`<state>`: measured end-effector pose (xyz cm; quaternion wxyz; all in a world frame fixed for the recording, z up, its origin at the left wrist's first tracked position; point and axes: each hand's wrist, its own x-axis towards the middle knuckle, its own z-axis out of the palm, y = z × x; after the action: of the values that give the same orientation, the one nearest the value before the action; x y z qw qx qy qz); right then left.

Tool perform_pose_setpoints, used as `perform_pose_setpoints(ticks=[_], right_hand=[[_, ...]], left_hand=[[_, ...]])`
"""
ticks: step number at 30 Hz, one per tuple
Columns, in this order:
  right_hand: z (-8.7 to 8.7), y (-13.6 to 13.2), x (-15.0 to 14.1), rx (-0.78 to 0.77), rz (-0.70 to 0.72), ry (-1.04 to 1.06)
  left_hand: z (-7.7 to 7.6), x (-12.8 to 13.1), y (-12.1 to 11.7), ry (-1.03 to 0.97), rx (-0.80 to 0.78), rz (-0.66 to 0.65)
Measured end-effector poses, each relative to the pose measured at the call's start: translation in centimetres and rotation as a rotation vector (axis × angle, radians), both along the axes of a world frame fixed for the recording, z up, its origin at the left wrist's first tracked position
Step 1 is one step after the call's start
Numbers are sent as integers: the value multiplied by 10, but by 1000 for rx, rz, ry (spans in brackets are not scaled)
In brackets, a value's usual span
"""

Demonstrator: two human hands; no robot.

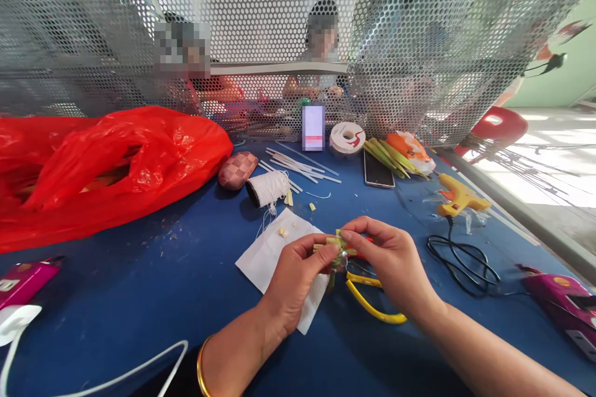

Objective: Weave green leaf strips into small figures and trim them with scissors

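Note:
Between my hands is a small piece of woven pale green leaf strips (336, 242), with strip ends sticking out on several sides. My left hand (294, 276) is closed on its left side, thumb on top. The fingers of my right hand (388, 251) pinch a strip at its upper right edge. Just beneath lies a cutting tool with yellow handles (375, 309), its head mostly hidden by my hands. A white sheet of paper (261, 260) with a few pale scraps (282, 232) lies under and beside my left hand.
Behind stand a cone of white thread (272, 188), white sticks (298, 164), a ribbon spool (347, 138), a phone (378, 170) and green leaves (386, 155). A yellow glue gun (460, 195) with black cord is right. A red plastic bag (116, 180) fills the left. Two people sit beyond the perforated screen (261, 6).

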<state>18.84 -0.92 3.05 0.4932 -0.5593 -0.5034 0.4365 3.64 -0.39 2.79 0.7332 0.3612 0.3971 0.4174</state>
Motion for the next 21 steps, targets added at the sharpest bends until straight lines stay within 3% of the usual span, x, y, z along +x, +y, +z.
perform_pose_setpoints(ticks=[6, 21], right_hand=[[-3, 1, -2, -30, 23, 103], [0, 0, -2, 11, 34, 62]], left_hand=[[-3, -2, 3, -9, -25, -23], [-2, -1, 2, 4, -21, -12]])
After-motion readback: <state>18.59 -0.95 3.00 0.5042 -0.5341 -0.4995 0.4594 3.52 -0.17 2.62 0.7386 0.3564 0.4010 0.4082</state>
